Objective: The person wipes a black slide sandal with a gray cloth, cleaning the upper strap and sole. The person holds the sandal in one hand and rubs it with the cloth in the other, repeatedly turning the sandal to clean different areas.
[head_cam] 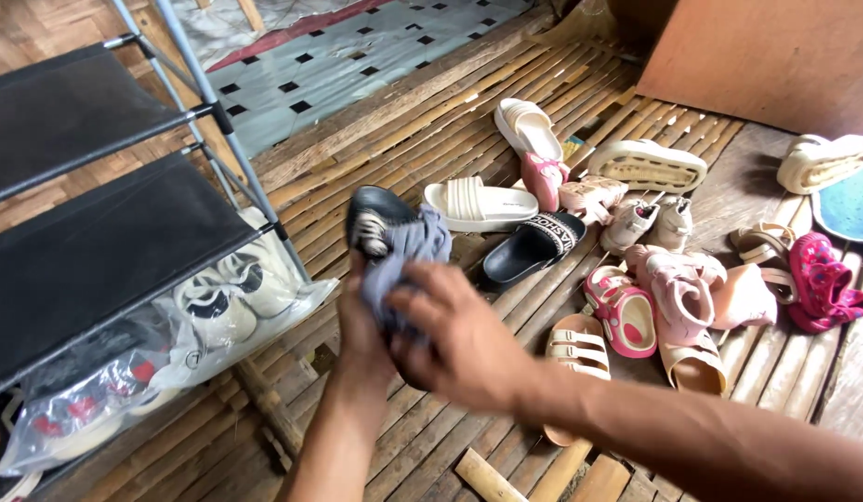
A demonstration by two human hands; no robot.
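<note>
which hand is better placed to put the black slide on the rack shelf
Left, probably. The left hand grips the black slide from beneath, on the side nearest the rack shelf. The right hand presses the grey cloth against it, farther from the rack.

- Left hand [364, 321] holds a black slide sandal [375, 221] from beneath, above the bamboo-slat floor [422, 139].
- Right hand [464, 344] presses a grey cloth [405, 256] against the sandal.
- A second black slide sandal [532, 246] lies on the floor just beyond, beside a white slide sandal [478, 204].
- Further right, pink, beige and red children's shoes lie scattered; a pink sandal [623, 311] is nearest.
- At left, a shoe rack [97, 232] with 2 visible dark fabric shelves stands over bagged white sneakers [231, 297].
</note>
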